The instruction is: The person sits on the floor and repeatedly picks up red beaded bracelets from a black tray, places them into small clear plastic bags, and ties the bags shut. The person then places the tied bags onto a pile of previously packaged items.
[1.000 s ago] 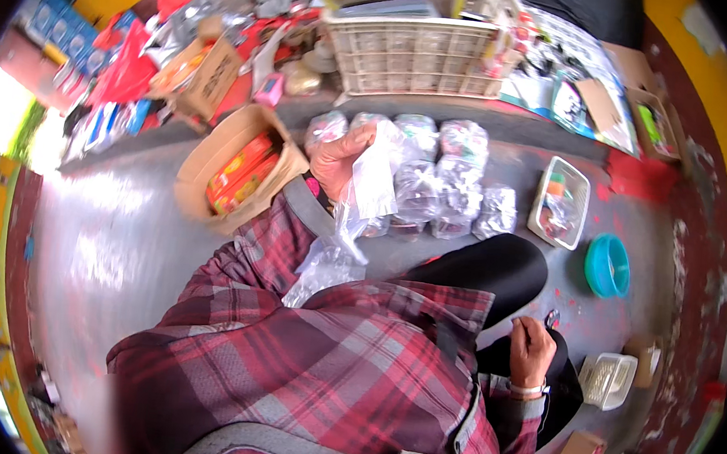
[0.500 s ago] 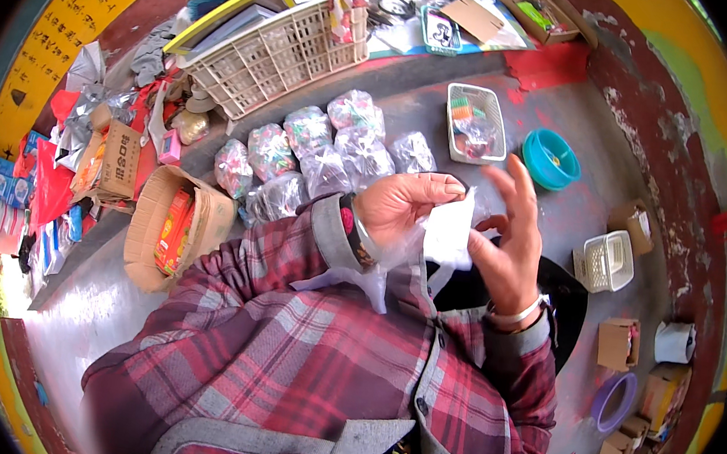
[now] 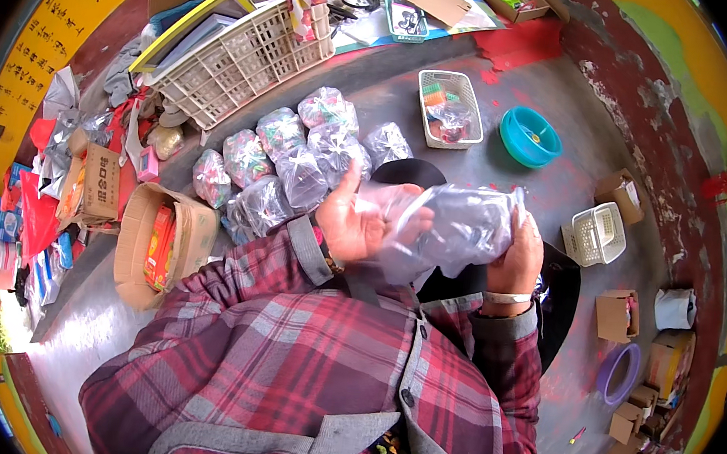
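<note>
While both hands are spreading a clear plastic bag [image 3: 451,231] | left hand [image 3: 362,222] gripping its mouth, right hand [image 3: 518,255] clasping its far end | filled bags [image 3: 299,164] lying just beyond it | next, I judge: widening the opening.

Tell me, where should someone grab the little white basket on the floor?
Grip the small white basket by its top rim, coming straight down from above. It sits upright and open near the right hand, with bare floor around it, and its slotted walls look thin enough to pinch.
</note>
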{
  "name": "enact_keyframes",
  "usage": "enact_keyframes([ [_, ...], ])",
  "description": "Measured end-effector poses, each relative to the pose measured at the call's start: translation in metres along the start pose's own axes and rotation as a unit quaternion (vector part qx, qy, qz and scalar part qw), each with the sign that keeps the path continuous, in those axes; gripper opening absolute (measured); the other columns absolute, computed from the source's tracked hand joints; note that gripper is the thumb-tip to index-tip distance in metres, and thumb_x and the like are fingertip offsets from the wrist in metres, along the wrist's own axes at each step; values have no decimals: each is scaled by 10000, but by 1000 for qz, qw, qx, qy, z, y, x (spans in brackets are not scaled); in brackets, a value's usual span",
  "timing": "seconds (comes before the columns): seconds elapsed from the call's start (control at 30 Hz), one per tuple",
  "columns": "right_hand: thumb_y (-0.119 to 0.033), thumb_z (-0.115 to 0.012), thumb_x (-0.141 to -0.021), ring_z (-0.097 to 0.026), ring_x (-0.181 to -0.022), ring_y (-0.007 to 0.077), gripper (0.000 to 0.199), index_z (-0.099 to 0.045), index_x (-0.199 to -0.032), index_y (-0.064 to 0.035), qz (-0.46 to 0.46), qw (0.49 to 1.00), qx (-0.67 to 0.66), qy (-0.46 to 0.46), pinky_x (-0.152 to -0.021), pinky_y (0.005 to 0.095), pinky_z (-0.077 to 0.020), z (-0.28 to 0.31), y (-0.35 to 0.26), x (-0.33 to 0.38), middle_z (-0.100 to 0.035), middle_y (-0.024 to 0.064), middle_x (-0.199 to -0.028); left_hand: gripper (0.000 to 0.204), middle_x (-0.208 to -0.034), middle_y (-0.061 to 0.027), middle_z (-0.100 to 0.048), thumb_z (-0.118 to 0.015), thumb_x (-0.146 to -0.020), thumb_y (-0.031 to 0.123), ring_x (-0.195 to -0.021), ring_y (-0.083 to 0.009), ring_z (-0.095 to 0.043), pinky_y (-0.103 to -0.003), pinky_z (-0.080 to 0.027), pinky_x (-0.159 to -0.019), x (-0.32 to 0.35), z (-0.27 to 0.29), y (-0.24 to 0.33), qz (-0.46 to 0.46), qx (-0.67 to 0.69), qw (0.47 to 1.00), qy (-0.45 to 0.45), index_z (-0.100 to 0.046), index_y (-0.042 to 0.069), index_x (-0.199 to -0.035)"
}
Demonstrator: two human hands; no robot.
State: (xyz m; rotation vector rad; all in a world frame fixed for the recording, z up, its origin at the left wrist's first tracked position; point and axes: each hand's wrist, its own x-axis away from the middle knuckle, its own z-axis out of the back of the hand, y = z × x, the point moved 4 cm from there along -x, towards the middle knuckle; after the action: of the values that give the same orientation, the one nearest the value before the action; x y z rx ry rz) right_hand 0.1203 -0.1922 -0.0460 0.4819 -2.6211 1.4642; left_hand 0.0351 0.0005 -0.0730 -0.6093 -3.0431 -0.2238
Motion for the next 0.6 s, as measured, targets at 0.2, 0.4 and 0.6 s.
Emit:
enact_keyframes([
  [0.2,-179,-398,-912,-615,-811,170,246,-543,-1019,-11,-32,993,-106,44,-599,256,-486,31,27,-15,-621,81,-958,918,-1338,-214,-348,-479,-760,646,-1237,-314,-359,-422,-256,-1046,5,0,-6,-40,-115,989,-81,-261,-48,-1321],
  [0.4,-55,-526,-795,-600,-811,200,209,-557,-991,7,163,941,281,-93,-684,292,-471,-5,6,20,-607,98,-910,501,-1159,-126,-541,-576,-847,292,-1122,-224,-485,-344,-358,-962,-16,-14,17,-55,-443,894,33,-446,-31,-1208],
  [0.6,-123,-477,-875,-520,-537,90,112,-530,-930,-40,-54,997,37,-39,-432,194,-362,17,18,23,-569,29,-709,250,-993,-169,-611,-475,-908,140,-860,-230,-620,-338,-499,-794,-18,-25,35,-111,-367,920,82,-544,-48,-1058],
])
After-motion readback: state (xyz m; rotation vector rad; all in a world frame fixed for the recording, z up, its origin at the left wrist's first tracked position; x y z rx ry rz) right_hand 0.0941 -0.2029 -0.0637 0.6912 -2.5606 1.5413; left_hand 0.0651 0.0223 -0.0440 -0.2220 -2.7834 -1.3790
